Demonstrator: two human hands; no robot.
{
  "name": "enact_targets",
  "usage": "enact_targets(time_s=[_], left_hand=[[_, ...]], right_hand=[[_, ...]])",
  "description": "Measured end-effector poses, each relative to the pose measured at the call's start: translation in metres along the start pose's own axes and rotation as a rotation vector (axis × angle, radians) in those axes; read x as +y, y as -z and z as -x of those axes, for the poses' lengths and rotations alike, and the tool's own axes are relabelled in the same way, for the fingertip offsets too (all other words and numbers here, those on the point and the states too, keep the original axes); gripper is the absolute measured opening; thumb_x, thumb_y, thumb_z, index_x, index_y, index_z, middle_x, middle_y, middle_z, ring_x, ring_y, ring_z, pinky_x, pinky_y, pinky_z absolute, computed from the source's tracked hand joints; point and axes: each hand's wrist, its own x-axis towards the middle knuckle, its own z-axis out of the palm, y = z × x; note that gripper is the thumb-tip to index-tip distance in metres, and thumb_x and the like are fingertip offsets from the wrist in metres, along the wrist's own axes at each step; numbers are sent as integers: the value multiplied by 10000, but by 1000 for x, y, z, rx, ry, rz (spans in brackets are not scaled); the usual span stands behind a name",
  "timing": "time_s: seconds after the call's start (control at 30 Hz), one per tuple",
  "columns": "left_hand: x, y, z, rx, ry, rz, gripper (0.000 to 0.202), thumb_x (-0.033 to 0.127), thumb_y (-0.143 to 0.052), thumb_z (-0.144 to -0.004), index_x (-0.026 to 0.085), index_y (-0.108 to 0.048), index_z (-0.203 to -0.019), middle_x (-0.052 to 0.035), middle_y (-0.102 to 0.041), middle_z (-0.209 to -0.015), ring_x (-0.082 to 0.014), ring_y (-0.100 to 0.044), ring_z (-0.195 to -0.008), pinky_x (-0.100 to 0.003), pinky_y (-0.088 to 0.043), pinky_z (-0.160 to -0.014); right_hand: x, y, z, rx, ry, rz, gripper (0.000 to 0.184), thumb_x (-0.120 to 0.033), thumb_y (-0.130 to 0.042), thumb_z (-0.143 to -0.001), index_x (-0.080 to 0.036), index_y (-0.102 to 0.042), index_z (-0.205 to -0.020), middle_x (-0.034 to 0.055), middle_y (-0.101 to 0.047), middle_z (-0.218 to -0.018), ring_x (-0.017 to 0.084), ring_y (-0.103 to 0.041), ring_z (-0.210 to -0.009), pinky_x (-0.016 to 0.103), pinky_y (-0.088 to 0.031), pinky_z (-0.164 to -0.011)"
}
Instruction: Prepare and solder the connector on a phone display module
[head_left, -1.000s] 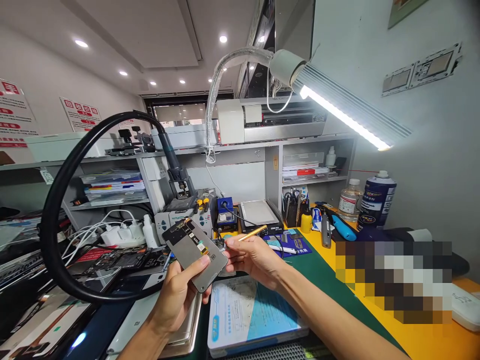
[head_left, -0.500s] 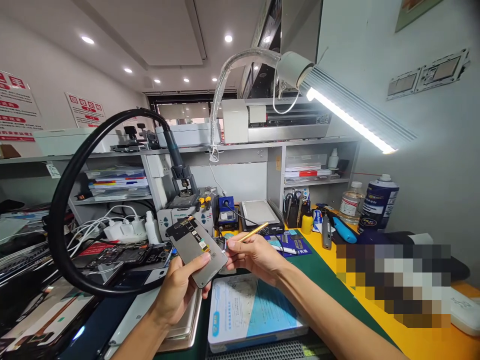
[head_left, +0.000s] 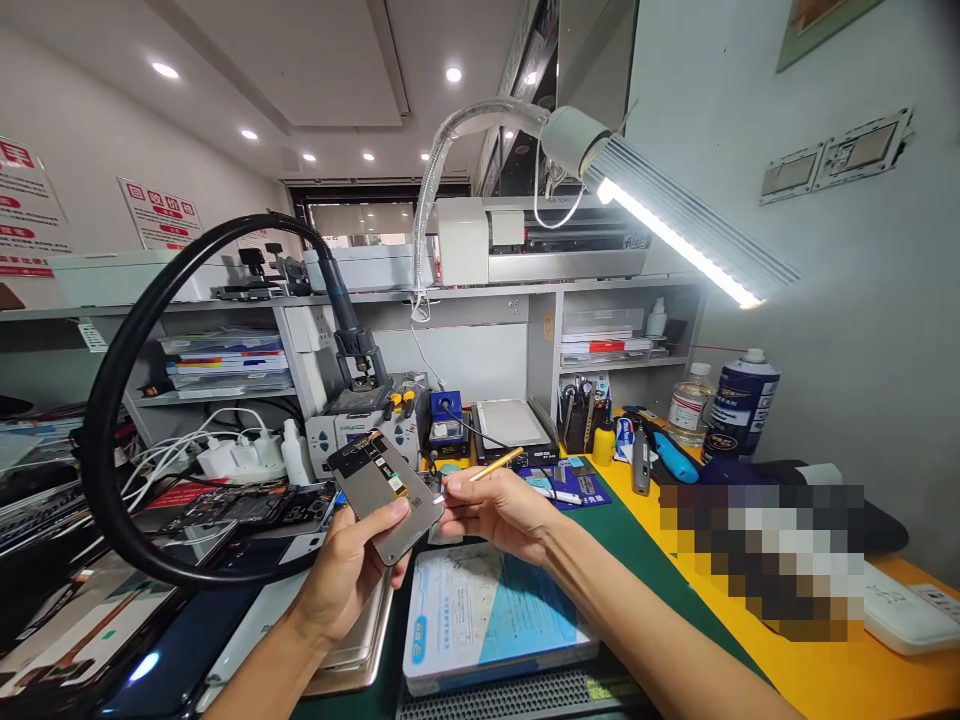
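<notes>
My left hand (head_left: 346, 578) grips a grey phone screen panel (head_left: 382, 492) by its lower edge, thumb on its back, holding it tilted above the bench. The panel's back shows a black strip and small flex parts. My right hand (head_left: 501, 510) pinches a thin gold-coloured tool (head_left: 491, 466), and its tip meets the panel's right edge. Both hands are closed and hover over a blue and white flat box (head_left: 487, 620).
A thick black hose (head_left: 135, 330) loops at left over opened phones (head_left: 240, 505). Bench stations (head_left: 360, 425), a blue unit (head_left: 444, 418) and shelves stand behind. A lamp (head_left: 667, 225) hangs above. Bottles (head_left: 739, 405) and tools (head_left: 660, 460) sit right on the yellow mat.
Both hands with the panel and gold tool have kept their grip and shifted slightly left and down in view as the head moved; the tool tip stays at the panel's edge.
</notes>
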Motion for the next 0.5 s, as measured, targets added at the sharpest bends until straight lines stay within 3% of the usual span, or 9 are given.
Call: enact_targets(time_s=[0.27,0.5], left_hand=[[-3,5,-2,-23,6,-52,283,390,-780,-764,165,-631,-847,41,-563,-592,-96,-510,-432,-205,-408,-368],[-3,3,0,-16,16,-38,301,386,-794,-747,163,-638,-875,26,-596,-624,-91,-510,-430,-197,-404,-360]], right_hand=[[3,0,-2,14,62,50,390,-347,-918,-639,-112,-693,-855,64,-717,-746,169,-687,-677,343,-568,-731],[0,1,1,-15,10,15,387,-337,-906,-660,-107,-694,-888,79,-723,-792,165,-691,-712,335,-561,-769]])
